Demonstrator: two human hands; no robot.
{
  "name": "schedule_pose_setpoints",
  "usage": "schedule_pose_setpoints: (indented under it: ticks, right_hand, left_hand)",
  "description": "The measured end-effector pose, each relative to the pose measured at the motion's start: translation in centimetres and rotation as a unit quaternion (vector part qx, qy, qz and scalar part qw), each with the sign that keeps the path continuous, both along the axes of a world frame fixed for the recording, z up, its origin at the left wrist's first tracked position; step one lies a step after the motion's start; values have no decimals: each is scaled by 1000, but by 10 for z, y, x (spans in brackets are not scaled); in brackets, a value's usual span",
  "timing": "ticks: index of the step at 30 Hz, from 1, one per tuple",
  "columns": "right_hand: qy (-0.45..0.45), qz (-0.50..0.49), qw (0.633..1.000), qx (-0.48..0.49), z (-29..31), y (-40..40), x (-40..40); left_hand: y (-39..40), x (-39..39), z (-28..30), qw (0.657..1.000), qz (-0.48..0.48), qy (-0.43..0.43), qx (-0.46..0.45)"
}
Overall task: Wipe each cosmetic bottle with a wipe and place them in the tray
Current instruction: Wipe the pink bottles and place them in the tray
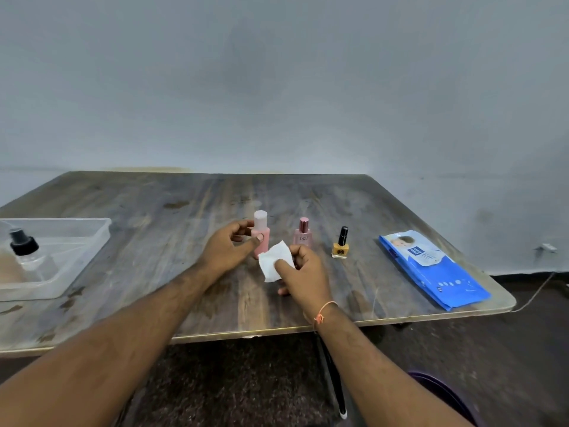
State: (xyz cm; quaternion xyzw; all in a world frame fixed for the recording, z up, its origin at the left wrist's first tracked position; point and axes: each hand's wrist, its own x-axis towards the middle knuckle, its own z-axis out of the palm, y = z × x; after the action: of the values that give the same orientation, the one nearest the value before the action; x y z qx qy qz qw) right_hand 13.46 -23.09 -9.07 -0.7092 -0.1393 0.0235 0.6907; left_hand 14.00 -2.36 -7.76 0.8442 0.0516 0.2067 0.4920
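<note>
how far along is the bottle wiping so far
Done: one clear spray bottle lies in the tray. In hand: left hand reaches around the pink bottle; right hand pinches a wipe. Left: that bottle, the perfume bottle and the nail polish.

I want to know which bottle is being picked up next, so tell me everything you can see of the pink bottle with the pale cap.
The pink bottle is slim, seemingly plastic, with opaque pink walls and a frosted, whitish round cap. It stands upright on the wooden table, leftmost of three bottles there. The left hand curls around its left side, thumb touching its front. The white wipe, pinched in the right hand, covers its lower right corner.
</note>
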Motion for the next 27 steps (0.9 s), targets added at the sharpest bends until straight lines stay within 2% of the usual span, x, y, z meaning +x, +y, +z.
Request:
schedule_pose_setpoints:
  ticks: [8, 13, 18, 24, 27]
  right_hand:
    - [-22, -14, 999, -26, 0, -1, -1]
    - [-46, -29, 997, -64, 1, 0, -1]
    - [-81, -27, 989, -122, 1, 6, -6]
    - [-109, 1, 985, -136, 2, 18, -21]
    - [-111, 31, 983, -139, -1, 41, -32]
  left_hand:
    - [5, -10, -4, 1000, 1, -11, -6]
    - [40, -54, -4, 999, -24, 5, 28]
    - [82, -108, -13, 998, 4, -9, 58]
    - [92, -142, -16, 1000, 9, -14, 2]
    - [87, -148, -14, 1000, 5, -3, 6]
